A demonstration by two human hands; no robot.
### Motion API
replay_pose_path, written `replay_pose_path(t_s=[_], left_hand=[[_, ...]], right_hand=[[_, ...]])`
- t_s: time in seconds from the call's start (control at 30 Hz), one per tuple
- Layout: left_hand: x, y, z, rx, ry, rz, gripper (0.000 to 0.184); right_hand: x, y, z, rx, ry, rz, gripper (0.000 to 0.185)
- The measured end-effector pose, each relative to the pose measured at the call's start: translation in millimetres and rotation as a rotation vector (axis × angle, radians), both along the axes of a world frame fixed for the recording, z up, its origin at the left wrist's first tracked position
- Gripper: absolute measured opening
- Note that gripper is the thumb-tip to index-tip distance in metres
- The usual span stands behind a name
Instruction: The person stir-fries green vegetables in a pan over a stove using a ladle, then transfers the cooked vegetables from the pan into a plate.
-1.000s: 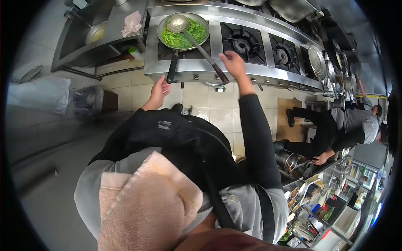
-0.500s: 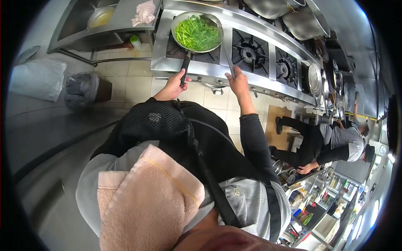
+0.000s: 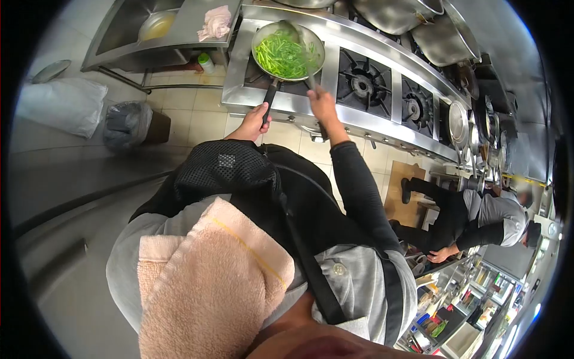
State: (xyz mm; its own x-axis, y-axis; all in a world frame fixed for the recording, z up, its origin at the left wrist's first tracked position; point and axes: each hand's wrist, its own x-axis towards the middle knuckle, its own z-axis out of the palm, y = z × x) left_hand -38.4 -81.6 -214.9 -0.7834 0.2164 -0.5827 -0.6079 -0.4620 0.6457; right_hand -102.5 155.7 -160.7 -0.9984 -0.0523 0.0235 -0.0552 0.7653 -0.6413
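A frying pan (image 3: pixel 320 45) of green leafy stalks (image 3: pixel 280 55) sits on the left front burner of the stove. My left hand (image 3: pixel 256 123) is wrapped round its black handle (image 3: pixel 271 102). In my right hand (image 3: pixel 323 107), the fingers are closed round the long handle of a metal ladle (image 3: pixel 289 29). The ladle's round head is at the far side of the pan, over the greens, and its shaft is smeared by motion. Part of the greens lies hidden behind the shaft.
Bare burners (image 3: pixel 363 85) lie right of the pan, with large pots (image 3: pixel 445 42) behind. Left stand a steel counter with a pink cloth (image 3: pixel 216 23), a sink pan (image 3: pixel 156 25) and a lined bin (image 3: pixel 128 124). A co-worker (image 3: pixel 478 218) stands at the right. Strainers (image 3: pixel 458 121) hang nearby.
My right hand has moved forward and left, swinging the ladle's head leftward across the far side of the pan. My left hand keeps its hold on the handle. The whole view has shifted slightly.
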Motion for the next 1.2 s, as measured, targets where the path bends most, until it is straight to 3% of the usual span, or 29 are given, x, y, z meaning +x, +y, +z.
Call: replay_pose_path(t_s=[0.07,0.2,0.27,0.37,0.47,0.5,0.63,0.8,0.9,1.0,1.2], left_hand=[[-2,1,7,-0.021,-0.064,0.029,0.031],[-24,-4,13,-0.007,-0.137,-0.031,0.03],[-48,-12,20,0.053,-0.12,-0.135,0.034],[-57,-20,16,0.067,-0.107,-0.202,0.032],[-13,-12,38,-0.403,0.061,-0.352,0.026],[0,-11,50,-0.392,0.054,-0.302,0.024],[-15,-16,59,-0.329,0.112,-0.326,0.024],[14,-3,37,-0.367,0.181,-0.24,0.022],[34,-8,32,-0.355,0.186,-0.261,0.022],[3,-20,57,-0.295,0.171,-0.361,0.021],[-31,-6,75,-0.292,0.273,-0.278,0.022]], right_hand=[[14,-2,-20,0.043,0.029,0.071,0.039],[68,70,18,0.478,-0.083,0.068,0.048],[78,80,53,0.534,0.004,-0.033,0.047],[76,94,82,0.389,0.099,-0.021,0.042],[94,112,138,0.281,-0.003,0.074,0.036],[97,115,151,0.268,-0.154,0.054,0.034],[81,92,154,0.378,-0.235,0.018,0.04],[65,89,125,0.21,-0.028,-0.076,0.041],[82,104,143,0.208,0.005,-0.001,0.041],[94,101,194,0.302,-0.239,-0.022,0.038],[54,79,150,0.3,-0.072,-0.154,0.039]])
